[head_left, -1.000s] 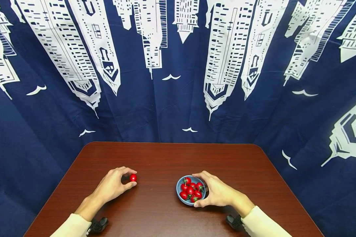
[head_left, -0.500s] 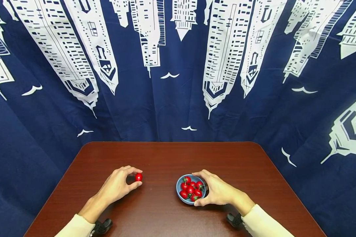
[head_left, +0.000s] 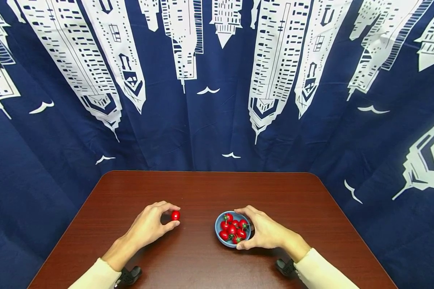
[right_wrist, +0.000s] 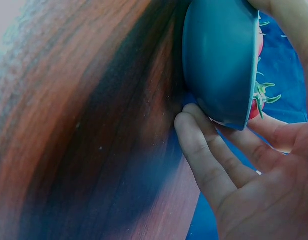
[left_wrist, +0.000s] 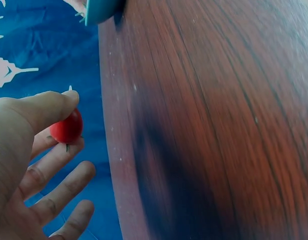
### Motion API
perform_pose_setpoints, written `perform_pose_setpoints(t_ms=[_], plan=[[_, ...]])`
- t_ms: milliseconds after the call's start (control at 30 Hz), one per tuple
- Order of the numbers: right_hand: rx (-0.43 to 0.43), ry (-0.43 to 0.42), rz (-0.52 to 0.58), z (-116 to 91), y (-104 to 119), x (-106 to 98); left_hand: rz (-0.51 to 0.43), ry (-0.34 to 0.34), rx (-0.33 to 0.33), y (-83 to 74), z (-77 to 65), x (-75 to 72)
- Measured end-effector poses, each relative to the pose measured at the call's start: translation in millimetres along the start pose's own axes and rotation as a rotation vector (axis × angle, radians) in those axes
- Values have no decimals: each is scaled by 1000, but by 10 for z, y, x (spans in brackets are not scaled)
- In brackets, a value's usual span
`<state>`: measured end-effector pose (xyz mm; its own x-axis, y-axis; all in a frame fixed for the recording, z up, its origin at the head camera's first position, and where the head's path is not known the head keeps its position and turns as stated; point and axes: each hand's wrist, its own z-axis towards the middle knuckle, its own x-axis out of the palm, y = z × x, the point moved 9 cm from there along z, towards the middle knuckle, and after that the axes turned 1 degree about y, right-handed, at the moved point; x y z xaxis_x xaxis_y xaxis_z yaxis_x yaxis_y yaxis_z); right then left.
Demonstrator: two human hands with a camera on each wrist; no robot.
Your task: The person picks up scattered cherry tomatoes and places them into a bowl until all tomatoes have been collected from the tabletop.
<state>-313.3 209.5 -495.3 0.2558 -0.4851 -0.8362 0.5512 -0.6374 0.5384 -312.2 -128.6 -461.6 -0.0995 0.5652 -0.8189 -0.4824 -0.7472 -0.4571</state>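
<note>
My left hand [head_left: 150,225] pinches a red cherry tomato [head_left: 175,215] between thumb and fingertips, over the left-middle of the table. In the left wrist view the tomato [left_wrist: 67,127] shows bits of green stem, and the other fingers spread loosely below it. My right hand [head_left: 264,232] grips the right side of a small blue bowl [head_left: 218,235], thumb at the near rim and fingers around the far side. Several red cherry tomatoes [head_left: 232,230] with green stems fill the bowl. In the right wrist view two fingertips [right_wrist: 190,131] sit low beside the bowl's wall [right_wrist: 219,65].
A dark reddish-brown wooden table [head_left: 202,192] spans the lower view. Behind it hangs a navy cloth [head_left: 166,132] printed with white buildings. A dark wrist device [head_left: 130,276] sits under each sleeve cuff.
My left hand has moved to the right with the cherry tomato, closer to the bowl. The right hand and bowl have stayed in place.
</note>
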Motion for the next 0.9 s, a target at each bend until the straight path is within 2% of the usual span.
perform_pose_setpoints(t_ms=[600, 900], plan=[[15, 10, 9, -16, 11, 9, -38, 4, 18, -164, 36, 87], [8, 1, 8, -10, 6, 2, -35, 0, 57, -253, 71, 117]])
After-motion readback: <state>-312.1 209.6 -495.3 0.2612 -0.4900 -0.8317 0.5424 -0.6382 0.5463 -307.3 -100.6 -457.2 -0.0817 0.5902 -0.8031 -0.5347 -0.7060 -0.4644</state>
